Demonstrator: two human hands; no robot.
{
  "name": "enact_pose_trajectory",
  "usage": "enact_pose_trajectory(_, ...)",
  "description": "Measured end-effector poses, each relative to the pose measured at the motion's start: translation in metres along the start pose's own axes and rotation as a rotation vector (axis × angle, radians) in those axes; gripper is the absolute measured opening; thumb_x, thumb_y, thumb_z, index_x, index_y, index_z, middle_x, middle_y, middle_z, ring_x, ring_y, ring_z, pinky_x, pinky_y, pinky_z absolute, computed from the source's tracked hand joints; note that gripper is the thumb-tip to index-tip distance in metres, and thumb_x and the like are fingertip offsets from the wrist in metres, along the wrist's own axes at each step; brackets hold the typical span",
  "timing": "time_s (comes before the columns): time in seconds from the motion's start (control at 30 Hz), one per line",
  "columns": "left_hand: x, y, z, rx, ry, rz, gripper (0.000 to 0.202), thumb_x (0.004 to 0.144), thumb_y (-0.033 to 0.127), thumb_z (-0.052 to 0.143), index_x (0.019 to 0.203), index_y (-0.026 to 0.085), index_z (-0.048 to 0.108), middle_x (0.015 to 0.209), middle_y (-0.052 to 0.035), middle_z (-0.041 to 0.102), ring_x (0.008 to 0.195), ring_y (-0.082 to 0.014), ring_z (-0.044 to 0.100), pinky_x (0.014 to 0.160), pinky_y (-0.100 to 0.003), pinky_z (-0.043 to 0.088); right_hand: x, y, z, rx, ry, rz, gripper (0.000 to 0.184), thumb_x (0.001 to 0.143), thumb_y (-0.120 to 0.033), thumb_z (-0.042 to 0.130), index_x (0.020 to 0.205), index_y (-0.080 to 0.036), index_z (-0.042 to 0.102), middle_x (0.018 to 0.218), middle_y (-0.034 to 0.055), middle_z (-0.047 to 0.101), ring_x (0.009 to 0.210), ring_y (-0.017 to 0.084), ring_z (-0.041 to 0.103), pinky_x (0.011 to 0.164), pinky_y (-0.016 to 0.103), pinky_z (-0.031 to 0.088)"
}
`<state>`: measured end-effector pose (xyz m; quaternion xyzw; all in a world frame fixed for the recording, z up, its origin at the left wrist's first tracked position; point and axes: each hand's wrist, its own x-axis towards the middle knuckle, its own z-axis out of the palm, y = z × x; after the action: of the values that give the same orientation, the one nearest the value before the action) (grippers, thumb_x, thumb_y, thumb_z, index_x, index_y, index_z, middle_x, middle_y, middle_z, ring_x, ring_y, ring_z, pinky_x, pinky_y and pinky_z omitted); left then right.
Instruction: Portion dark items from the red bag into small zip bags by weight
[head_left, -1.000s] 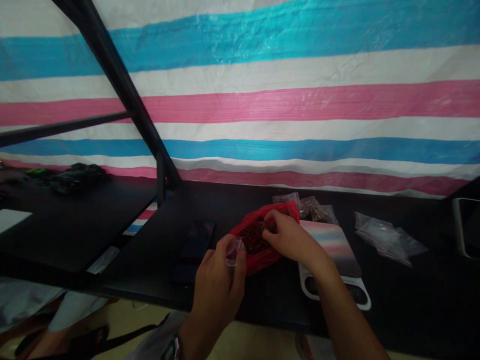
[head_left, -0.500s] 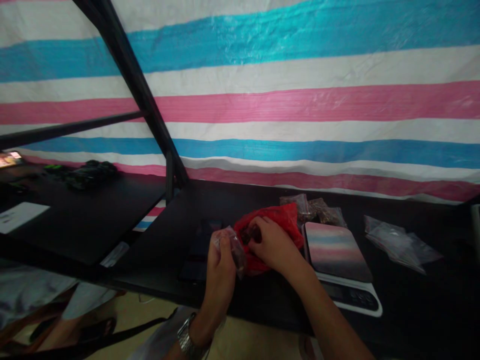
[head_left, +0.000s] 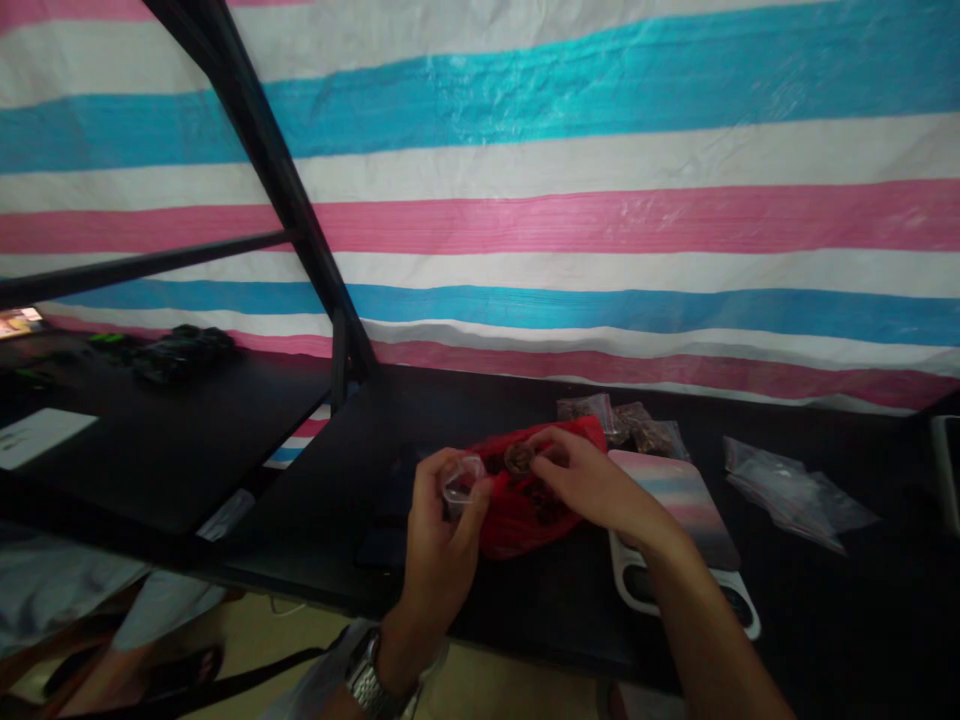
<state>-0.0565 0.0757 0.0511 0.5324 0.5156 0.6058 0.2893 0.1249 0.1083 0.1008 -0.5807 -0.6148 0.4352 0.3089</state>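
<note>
The left hand [head_left: 442, 545] holds a small clear bag [head_left: 463, 480] by its mouth. The thumb is on the near side and the curled fingers on the far side, pinching the plastic between them, with the mouth standing open in the gap. The right hand [head_left: 581, 480] reaches over a red bag [head_left: 514, 535], its thumb and forefinger drawn together on a brown clump [head_left: 519, 459]. The clump sits right at those fingertips, on the side facing the clear bag, above the opening of the red bag and a little apart from the clear bag's mouth. The other right fingers are bent; what their tips touch cannot be told. More dark brown bits [head_left: 546, 503] lie in the red bag, below the right fingers.

The red bag rests on a black table [head_left: 540, 620], between the left hand and a white kitchen scale [head_left: 690, 515]. The right forearm crosses over the scale's near part. Behind the scale lie small filled bags [head_left: 652, 437] of brown stuff, and to its right is a loose pile of flat clear bags [head_left: 795, 492]. A metal watch [head_left: 367, 680] circles the left wrist.
</note>
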Motion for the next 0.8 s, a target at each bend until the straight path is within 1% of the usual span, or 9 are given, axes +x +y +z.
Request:
enact_pose_trajectory(0.07, 0.0, -0.002, 0.004, 0.014, -0.086, -0.042, 0.036, 0.088, 0.041, 0.075, 0.114, 0.022, 0.058, 0.099, -0.0026, 0.073, 0.086, -0.0194, 0.074, 0.078, -0.032, 0.06, -0.005, -0.007, -0.008, 0.032, 0.019, 0.002, 0.018, 0.097, -0.02, 0.057, 0.109, -0.02, 0.07, 0.089, 0.0013, 0.074, 0.074, 0.015, 0.068, 0.066, 0.026, 0.049)
enact_pose_trajectory(0.13, 0.001, -0.004, 0.01, 0.026, -0.166, -0.109, 0.038, 0.088, 0.039, 0.075, 0.118, 0.023, 0.057, 0.101, -0.003, 0.075, 0.087, -0.0203, 0.075, 0.077, -0.032, 0.06, -0.009, -0.011, -0.012, 0.051, 0.053, -0.01, 0.02, 0.098, -0.02, 0.057, 0.113, -0.02, 0.069, 0.09, 0.002, 0.074, 0.074, 0.015, 0.068, 0.065, 0.026, 0.049)
enact_pose_trajectory(0.23, 0.004, -0.006, 0.017, 0.06, -0.227, -0.167, 0.038, 0.09, 0.038, 0.073, 0.121, 0.023, 0.057, 0.104, -0.0041, 0.077, 0.088, -0.0211, 0.077, 0.077, -0.033, 0.06, -0.01, -0.012, -0.013, 0.039, 0.104, -0.049, 0.019, 0.096, -0.02, 0.059, 0.112, -0.02, 0.068, 0.096, 0.0043, 0.076, 0.081, 0.017, 0.071, 0.07, 0.027, 0.052)
enact_pose_trajectory(0.33, 0.007, -0.006, 0.023, 0.08, -0.243, -0.147, 0.037, 0.09, 0.035, 0.071, 0.122, 0.022, 0.057, 0.107, -0.0054, 0.078, 0.091, -0.021, 0.077, 0.08, -0.033, 0.059, -0.01, -0.011, -0.009, -0.008, 0.163, -0.096, 0.015, 0.094, -0.02, 0.063, 0.108, -0.021, 0.068, 0.1, 0.0051, 0.078, 0.088, 0.018, 0.073, 0.078, 0.029, 0.054)
enact_pose_trajectory(0.43, 0.008, -0.009, 0.027, 0.115, -0.248, -0.108, 0.038, 0.09, 0.034, 0.072, 0.124, 0.022, 0.059, 0.114, -0.0076, 0.077, 0.098, -0.0222, 0.076, 0.086, -0.035, 0.058, -0.009, -0.011, -0.003, -0.095, 0.183, -0.124, 0.014, 0.093, -0.019, 0.065, 0.107, -0.021, 0.069, 0.099, 0.0052, 0.078, 0.09, 0.019, 0.073, 0.083, 0.031, 0.053)
enact_pose_trajectory(0.6, 0.011, -0.013, 0.031, 0.2, -0.261, -0.109, 0.038, 0.088, 0.026, 0.072, 0.124, 0.021, 0.061, 0.118, -0.0112, 0.076, 0.105, -0.0265, 0.073, 0.093, -0.043, 0.056, -0.01, -0.011, 0.001, -0.229, 0.196, -0.165, 0.02, 0.089, -0.013, 0.063, 0.108, -0.02, 0.069, 0.102, 0.006, 0.075, 0.094, 0.02, 0.07, 0.086, 0.033, 0.052)
enact_pose_trajectory(0.7, 0.012, -0.015, 0.032, 0.204, -0.273, -0.09, 0.037, 0.091, 0.027, 0.069, 0.126, 0.021, 0.061, 0.121, -0.0123, 0.076, 0.109, -0.0285, 0.072, 0.097, -0.046, 0.055, -0.013, -0.012, 0.0, -0.297, 0.199, -0.185, 0.021, 0.089, -0.014, 0.064, 0.108, -0.021, 0.069, 0.106, 0.0058, 0.073, 0.095, 0.02, 0.068, 0.089, 0.035, 0.051)
enact_pose_trajectory(0.8, 0.012, -0.018, 0.033, 0.228, -0.273, -0.05, 0.039, 0.091, 0.026, 0.068, 0.128, 0.02, 0.061, 0.125, -0.0133, 0.075, 0.113, -0.0303, 0.07, 0.1, -0.05, 0.053, -0.017, -0.016, 0.001, -0.352, 0.207, -0.178, 0.021, 0.089, -0.015, 0.065, 0.109, -0.022, 0.068, 0.11, 0.0065, 0.071, 0.092, 0.02, 0.068, 0.087, 0.035, 0.05)
